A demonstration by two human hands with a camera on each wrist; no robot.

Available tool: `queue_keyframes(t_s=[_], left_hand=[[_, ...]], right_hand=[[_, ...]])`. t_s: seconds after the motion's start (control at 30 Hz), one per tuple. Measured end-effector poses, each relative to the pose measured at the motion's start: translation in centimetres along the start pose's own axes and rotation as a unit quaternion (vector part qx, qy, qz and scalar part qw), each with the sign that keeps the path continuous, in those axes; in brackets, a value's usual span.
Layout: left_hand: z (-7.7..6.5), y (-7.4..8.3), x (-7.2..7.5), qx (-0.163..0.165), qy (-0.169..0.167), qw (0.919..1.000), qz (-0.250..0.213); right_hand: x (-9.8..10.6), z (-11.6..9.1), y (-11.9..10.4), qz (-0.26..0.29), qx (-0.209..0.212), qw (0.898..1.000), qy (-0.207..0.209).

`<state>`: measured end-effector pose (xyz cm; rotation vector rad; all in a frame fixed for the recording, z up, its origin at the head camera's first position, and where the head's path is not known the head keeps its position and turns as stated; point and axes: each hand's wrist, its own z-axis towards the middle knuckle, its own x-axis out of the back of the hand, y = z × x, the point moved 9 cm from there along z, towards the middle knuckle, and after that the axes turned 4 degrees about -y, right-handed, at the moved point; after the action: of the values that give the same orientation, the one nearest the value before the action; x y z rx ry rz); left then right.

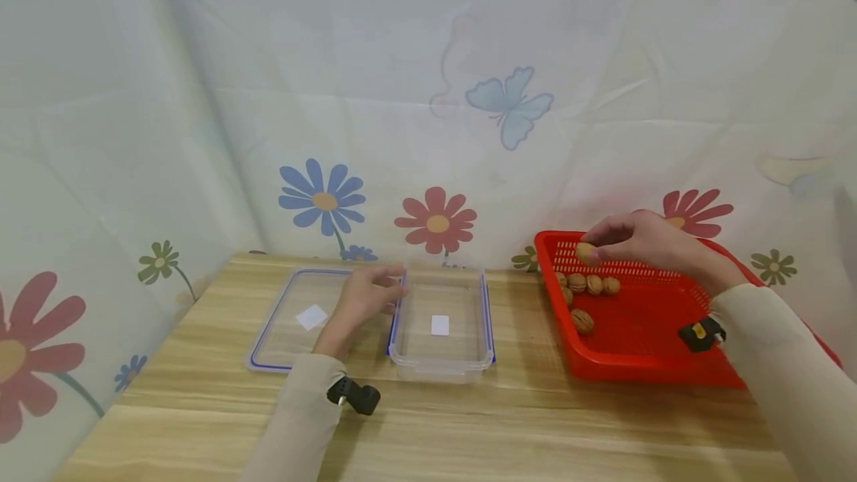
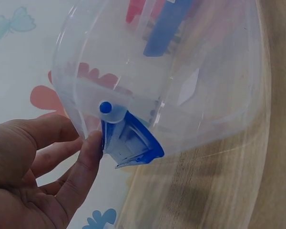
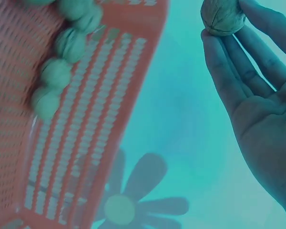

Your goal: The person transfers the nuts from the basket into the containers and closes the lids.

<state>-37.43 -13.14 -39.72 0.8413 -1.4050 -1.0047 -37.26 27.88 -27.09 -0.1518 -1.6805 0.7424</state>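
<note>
My right hand (image 1: 632, 238) pinches a walnut (image 1: 588, 254) between thumb and fingers, above the far left part of a red plastic basket (image 1: 643, 372). In the right wrist view the same walnut (image 3: 222, 16) sits at the fingertips, apart from the basket. Several walnuts (image 1: 594, 285) lie along the basket's left side. My left hand (image 1: 364, 294) is at the left side of a clear plastic food container (image 1: 442, 363), its fingers loosely bent. In the left wrist view, a fingertip touches the container's blue side latch (image 2: 133, 140).
A clear lid (image 1: 281, 344) with a blue seal lies left of the container, partly beneath my left arm. A small white label (image 1: 440, 325) shows in the container. Behind the wooden table (image 1: 469, 422) hangs a flower-printed cloth (image 1: 375, 95).
</note>
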Motion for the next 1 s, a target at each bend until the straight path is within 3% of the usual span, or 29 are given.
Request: queue_keyframes(t_s=[0.5,0.87,1.0], left_hand=[[0.1,-0.3,-0.3,-0.002,-0.006,0.9999,-0.008],[-0.2,-0.3,-0.1,0.018,-0.006,0.9997,-0.012],[-0.1,-0.3,-0.1,0.012,-0.013,0.9997,-0.016]], right_hand=[[-1.8,-0.9,-5.9,0.040,0.050,0.997,0.049],[-3.8,-0.5,-9.8,0.088,0.083,0.989,0.088],[-4.8,-0.1,-10.7,0.110,0.091,0.985,0.097]])
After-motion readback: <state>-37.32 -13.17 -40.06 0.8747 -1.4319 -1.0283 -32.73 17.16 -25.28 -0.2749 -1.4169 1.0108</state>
